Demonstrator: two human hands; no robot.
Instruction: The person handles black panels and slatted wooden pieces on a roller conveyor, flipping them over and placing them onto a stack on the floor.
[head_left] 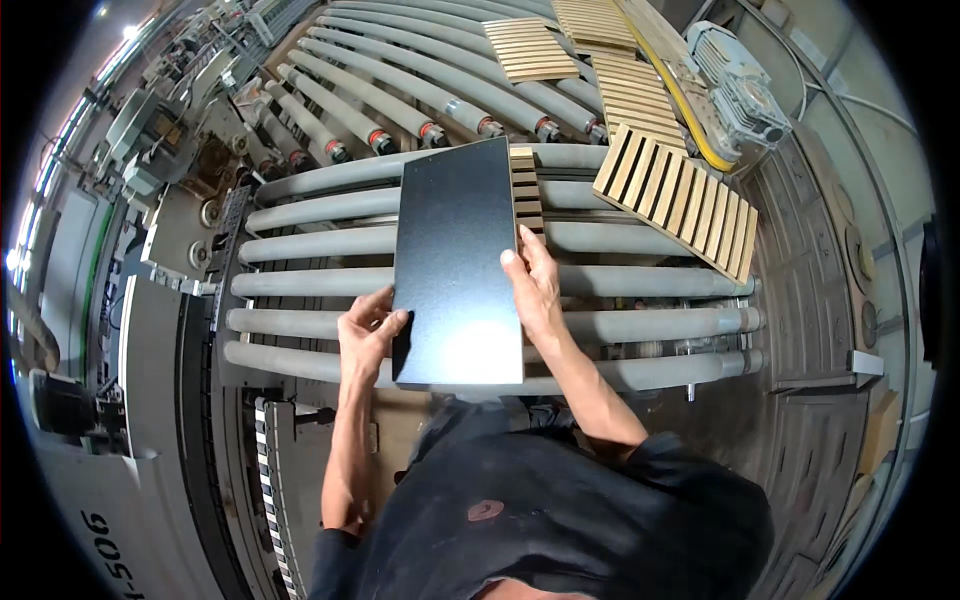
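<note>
1. Black flat panel [458,265] is being held above the grey roller conveyor [640,325], its slatted wooden underside showing at the upper right edge.
2. Left hand [368,335] is grasping its lower left edge.
3. Right hand [535,290] is gripping its right edge.
4. Slatted wooden panels [678,198] are lying on the rollers, upper right

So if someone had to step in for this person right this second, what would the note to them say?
Left hand: grips the black panel's left edge, low down.
Right hand: holds its right edge.
The panel is dark face up over the grey roller conveyor; a slatted edge shows at its top right.
Done: panel in both hands.
Left: more slatted wood panels lie on the rollers, none touched.
</note>
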